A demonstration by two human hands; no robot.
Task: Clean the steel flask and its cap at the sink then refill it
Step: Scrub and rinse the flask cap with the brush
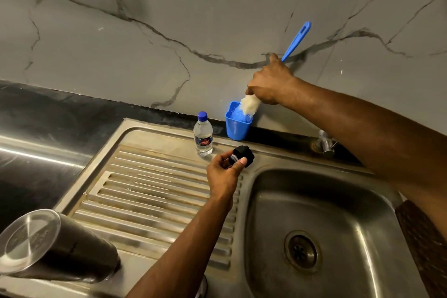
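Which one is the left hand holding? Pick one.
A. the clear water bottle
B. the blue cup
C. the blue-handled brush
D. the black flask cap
D: the left hand pinches the black flask cap over the drainboard, while the right hand holds the brush.

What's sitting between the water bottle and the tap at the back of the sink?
In the head view, a blue cup stands between the water bottle and the tap; the brush dips into it.

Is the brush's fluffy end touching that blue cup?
Touching. The head view shows the brush bristles dipping past the blue cup rim, with the right hand gripping the handle.
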